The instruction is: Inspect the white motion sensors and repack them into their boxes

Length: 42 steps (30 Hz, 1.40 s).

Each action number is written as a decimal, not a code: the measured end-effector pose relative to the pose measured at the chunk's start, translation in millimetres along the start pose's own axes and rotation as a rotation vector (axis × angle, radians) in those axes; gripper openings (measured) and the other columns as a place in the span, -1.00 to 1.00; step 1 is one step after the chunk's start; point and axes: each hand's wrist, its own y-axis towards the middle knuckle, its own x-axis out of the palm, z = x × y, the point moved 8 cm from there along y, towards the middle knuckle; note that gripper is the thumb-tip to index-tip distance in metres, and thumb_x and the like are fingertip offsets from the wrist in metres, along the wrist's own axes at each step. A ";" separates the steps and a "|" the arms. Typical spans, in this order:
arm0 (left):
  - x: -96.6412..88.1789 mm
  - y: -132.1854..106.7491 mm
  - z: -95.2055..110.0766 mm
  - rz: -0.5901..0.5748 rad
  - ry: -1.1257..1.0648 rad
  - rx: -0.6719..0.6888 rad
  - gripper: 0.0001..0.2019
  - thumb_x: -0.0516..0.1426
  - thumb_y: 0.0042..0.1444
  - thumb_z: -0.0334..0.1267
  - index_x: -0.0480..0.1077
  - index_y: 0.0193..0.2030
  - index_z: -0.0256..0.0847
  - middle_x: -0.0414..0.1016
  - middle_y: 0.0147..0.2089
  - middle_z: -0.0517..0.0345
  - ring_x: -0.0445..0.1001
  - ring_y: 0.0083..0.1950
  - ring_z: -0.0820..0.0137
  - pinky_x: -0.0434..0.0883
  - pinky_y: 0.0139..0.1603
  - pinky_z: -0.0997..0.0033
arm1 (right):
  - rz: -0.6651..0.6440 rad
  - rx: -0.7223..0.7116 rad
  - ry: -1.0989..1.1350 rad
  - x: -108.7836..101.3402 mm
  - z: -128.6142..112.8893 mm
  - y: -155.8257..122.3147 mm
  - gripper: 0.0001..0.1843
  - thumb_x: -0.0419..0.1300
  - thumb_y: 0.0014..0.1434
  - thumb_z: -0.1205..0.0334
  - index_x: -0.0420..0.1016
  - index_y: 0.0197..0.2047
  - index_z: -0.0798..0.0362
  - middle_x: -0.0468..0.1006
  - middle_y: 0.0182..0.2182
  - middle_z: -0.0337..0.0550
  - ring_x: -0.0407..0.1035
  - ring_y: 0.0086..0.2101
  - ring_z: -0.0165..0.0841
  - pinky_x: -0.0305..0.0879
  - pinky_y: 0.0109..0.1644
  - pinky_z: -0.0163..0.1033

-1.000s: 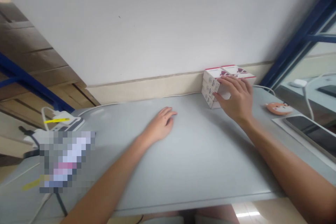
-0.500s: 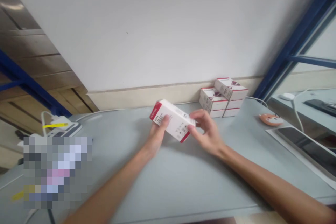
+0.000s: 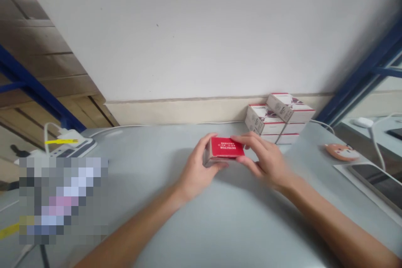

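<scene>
The left hand [image 3: 196,171] is bent at the wrist, and its curved fingers [image 3: 211,139] hold one end of a small box with red top [image 3: 223,148], just above the grey surface [image 3: 238,226]. The right hand [image 3: 266,161] pinches the other end with slightly spread fingers [image 3: 248,142], near a stack of white boxes [image 3: 279,117].

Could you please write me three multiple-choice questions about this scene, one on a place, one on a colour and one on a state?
1. Where is the stack of white boxes? A) against the wall, right of the hands B) left of the hands C) on the floor
2. What colour is the upper face of the box between the hands? A) blue B) green C) red
3. How is that box held? A) in one hand B) in both hands C) not at all

1: A, it stands at the wall on the grey desk.
2: C, white "DETECTOR" lettering shows on red.
3: B, the left hand and right hand both hold it.
</scene>
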 end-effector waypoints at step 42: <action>13.5 -2.1 -17.8 -0.056 -0.161 -0.014 -0.07 0.43 0.16 -0.21 -0.01 0.52 0.19 0.32 0.45 -0.04 0.44 0.40 0.13 0.53 0.27 0.13 | -0.101 0.141 -0.096 13.4 17.1 -3.1 -0.41 0.05 0.33 0.51 0.18 0.32 -0.18 0.16 0.19 0.08 0.36 0.20 -0.04 0.56 0.13 0.14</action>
